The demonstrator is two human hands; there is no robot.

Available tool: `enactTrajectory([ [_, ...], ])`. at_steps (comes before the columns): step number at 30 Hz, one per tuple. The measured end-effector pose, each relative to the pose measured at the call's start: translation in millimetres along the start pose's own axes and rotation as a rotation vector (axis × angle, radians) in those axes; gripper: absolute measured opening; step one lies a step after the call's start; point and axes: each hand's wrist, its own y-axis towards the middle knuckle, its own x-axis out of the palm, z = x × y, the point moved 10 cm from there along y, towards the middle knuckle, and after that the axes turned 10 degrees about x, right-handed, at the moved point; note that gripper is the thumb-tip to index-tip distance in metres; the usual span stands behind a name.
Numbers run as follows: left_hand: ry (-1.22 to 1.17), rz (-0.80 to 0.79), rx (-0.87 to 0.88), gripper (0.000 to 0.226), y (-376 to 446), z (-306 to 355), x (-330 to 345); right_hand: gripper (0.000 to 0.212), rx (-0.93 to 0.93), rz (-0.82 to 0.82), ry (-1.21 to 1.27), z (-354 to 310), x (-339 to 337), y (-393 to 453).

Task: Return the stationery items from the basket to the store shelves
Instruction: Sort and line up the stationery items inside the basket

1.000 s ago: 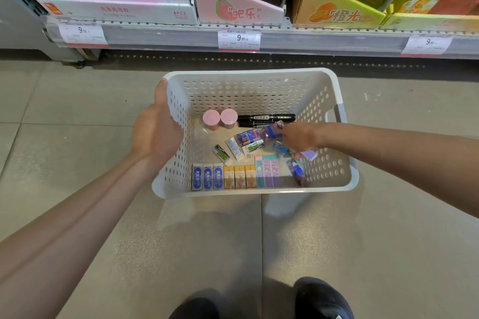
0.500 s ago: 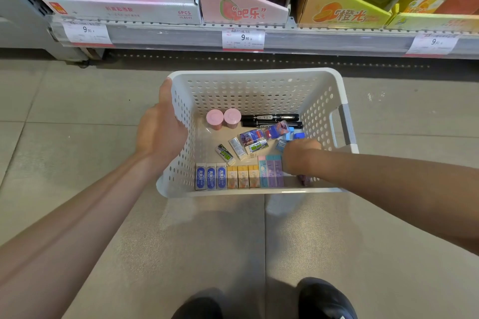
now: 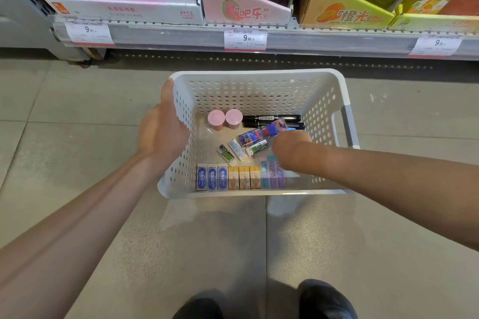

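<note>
Grey floor tiles (image 3: 77, 137) of a shop aisle fill most of the view, with a low grey metal store shelf (image 3: 311, 39) running across the top, fronted by white price tags (image 3: 245, 39). On the shelf stand printed cardboard display boxes, among them a pink box with a guava picture (image 3: 243, 8) and a yellow box with an orange picture (image 3: 344, 13).

Held above the floor is a white perforated plastic basket (image 3: 259, 77). The person's left hand (image 3: 162, 132) grips the basket's left wall, thumb along the rim and fingers curled under the side. The right hand (image 3: 290, 145) reaches down into the basket's right half; its fingers are hidden behind the hand itself, so whether it holds anything cannot be told.

Inside the basket, two small pink round tubs (image 3: 225, 119) stand at the back, beside two black marker pens (image 3: 272, 122) lying crosswise. In the middle lie a few loose wrapped erasers (image 3: 234, 150) and a blue and red patterned packet (image 3: 261, 133), just beside the right hand. Along the near wall stands a row of small boxes: three blue and white (image 3: 212, 179), three yellow (image 3: 244, 179), then teal and purple ones (image 3: 272, 176) touching the right wrist.

Black shoes (image 3: 326, 300) show at the bottom edge.
</note>
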Motion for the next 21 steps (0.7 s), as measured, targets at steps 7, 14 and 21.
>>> enactTrajectory([
  [7, 0.0, -0.003, -0.007, 0.073, 1.4, -2.3, 1.1, 0.028, -0.103, 0.199, 0.007, -51.2, -44.2, -2.3],
  [14, 0.003, 0.002, -0.003, 0.072, 1.5, -1.4, 0.5, 0.032, -0.274, 0.29, 0.002, -88.9, -45.3, -1.1],
  [21, 0.002, 0.008, 0.0, 0.07, 0.6, -0.1, 0.4, 0.031, -0.396, 0.376, 0.115, -78.0, -50.2, -7.9],
])
